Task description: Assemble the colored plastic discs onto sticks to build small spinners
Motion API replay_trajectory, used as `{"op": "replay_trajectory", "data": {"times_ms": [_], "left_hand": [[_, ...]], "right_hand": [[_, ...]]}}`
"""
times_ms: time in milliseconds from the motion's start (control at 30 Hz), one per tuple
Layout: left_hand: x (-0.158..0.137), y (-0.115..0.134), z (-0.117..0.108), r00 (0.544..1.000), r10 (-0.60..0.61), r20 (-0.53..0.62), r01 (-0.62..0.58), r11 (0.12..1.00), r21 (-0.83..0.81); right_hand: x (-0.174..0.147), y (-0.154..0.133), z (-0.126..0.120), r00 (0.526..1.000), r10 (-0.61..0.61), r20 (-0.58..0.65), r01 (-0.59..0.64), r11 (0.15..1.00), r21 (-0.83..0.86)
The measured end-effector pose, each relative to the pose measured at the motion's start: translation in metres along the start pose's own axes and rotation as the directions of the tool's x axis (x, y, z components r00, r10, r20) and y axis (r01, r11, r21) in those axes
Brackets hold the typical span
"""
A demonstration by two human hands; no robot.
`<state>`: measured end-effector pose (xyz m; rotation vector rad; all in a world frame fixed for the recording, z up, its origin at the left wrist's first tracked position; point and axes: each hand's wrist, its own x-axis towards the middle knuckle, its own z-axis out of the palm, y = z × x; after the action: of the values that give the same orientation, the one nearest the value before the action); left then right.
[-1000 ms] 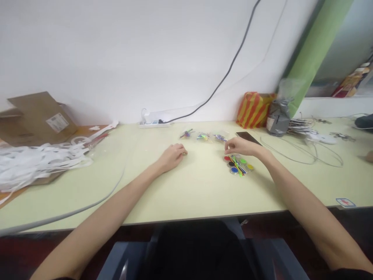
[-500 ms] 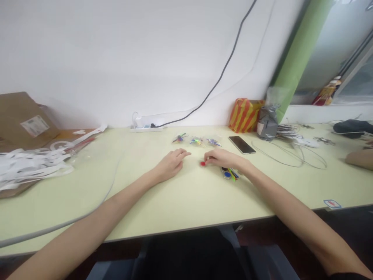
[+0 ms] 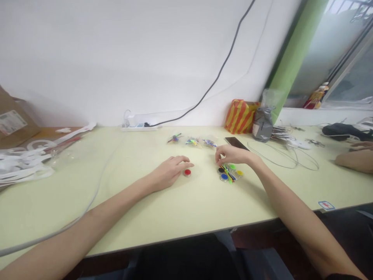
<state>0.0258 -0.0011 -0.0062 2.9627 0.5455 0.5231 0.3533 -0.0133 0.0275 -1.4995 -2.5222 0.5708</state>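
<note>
On the pale table my left hand (image 3: 169,172) rests with its fingers stretched out and apart. Just beside its fingertips lies a small round red disc (image 3: 187,172) in a clear rim. Further right, my right hand (image 3: 233,154) is curled, thumb and fingertips drawn together pointing down; whether anything is pinched there is hidden. Below it sits a loose group: a black disc (image 3: 221,170), a blue disc (image 3: 223,177), a green disc (image 3: 232,167) and a yellow disc (image 3: 239,173). A bunch of thin coloured sticks (image 3: 229,174) lies among them.
Three small clear bags of coloured pieces (image 3: 192,141) lie behind the hands. A phone (image 3: 236,143), a striped bag (image 3: 241,116) and a grey bag (image 3: 262,124) stand right of them. White strips (image 3: 23,165) and a cable (image 3: 90,206) are at left; another person's arm (image 3: 355,160) at far right.
The red disc, previously at my right fingertips, now lies by my left hand. My right hand has moved right, over the sticks and discs, uncovering the green and yellow ones.
</note>
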Motion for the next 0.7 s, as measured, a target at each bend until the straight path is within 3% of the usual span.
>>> {"op": "replay_trajectory", "data": {"times_ms": [233, 400, 567, 700], "left_hand": [[-0.004, 0.002, 0.003, 0.998, -0.051, -0.030, 0.047, 0.994, -0.098], [-0.009, 0.000, 0.003, 0.998, -0.058, 0.001, 0.058, 0.995, -0.077], [-0.016, 0.006, 0.001, 0.996, -0.016, -0.088, 0.013, 0.999, -0.035], [-0.014, 0.018, 0.001, 0.989, 0.108, -0.099, -0.105, 0.994, 0.028]], "right_hand": [[-0.005, -0.008, -0.003, 0.998, 0.018, 0.055, -0.025, 0.991, 0.132], [-0.011, -0.007, -0.009, 0.992, 0.073, 0.101, -0.096, 0.967, 0.237], [-0.023, -0.009, -0.018, 0.979, 0.170, 0.111, -0.192, 0.950, 0.245], [-0.026, -0.010, -0.017, 0.970, 0.171, 0.172, -0.209, 0.950, 0.233]]}}
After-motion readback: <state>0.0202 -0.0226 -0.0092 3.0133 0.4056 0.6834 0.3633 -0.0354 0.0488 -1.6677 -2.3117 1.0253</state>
